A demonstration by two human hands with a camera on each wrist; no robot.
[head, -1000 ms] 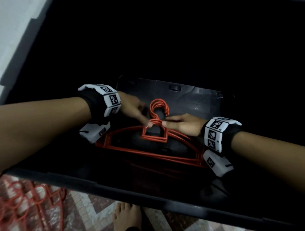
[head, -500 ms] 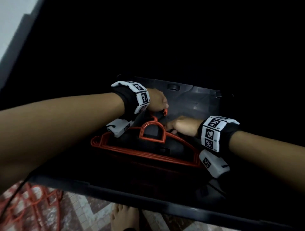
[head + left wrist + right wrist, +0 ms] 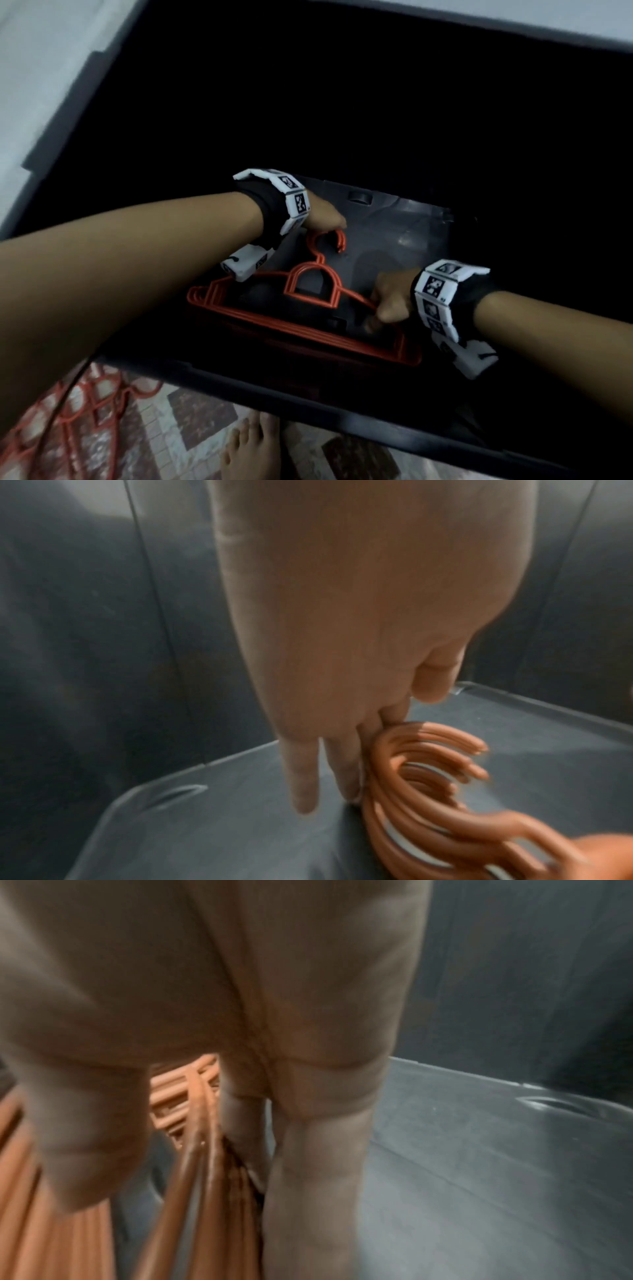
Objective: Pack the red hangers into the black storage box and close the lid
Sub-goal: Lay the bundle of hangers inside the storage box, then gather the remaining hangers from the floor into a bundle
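A stack of red hangers lies flat on the floor of the open black storage box, hooks pointing to the far side. My left hand is at the hooks. Its thumb and first fingers pinch their tops, and two fingers point straight down to the box floor. My right hand grips the right shoulder bars, thumb on one side and fingers on the other. The box walls rise dark around both hands.
More red hangers lie in a heap on the patterned tile floor at the lower left, outside the box. A bare foot stands just before the box's near rim. A pale surface borders the box on the left.
My left hand moved from the hangers' neck up to the hooks. My right hand slid from the neck down the right shoulder bars and closed on them. The stack shifted slightly.
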